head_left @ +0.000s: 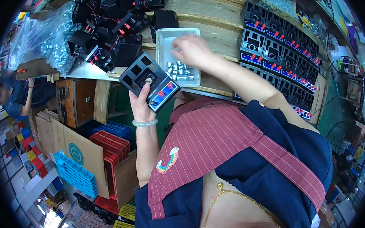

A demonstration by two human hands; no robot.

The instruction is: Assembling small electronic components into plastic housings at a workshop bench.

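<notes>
The left hand (142, 103) is gripping a black housing (149, 80) above the counter (210, 24), fingers wrapped around it. The right hand (191, 50) is reaching into the tray (163, 38) of metal sleeves (180, 70), fingers blurred, grip unclear. Judging by this, picking one sleeve for the housing comes next.

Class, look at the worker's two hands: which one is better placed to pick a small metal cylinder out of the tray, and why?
Probably the right hand: it hovers over the white tray just above the metal cylinders. The left hand is occupied, holding the black plastic housing.
</notes>
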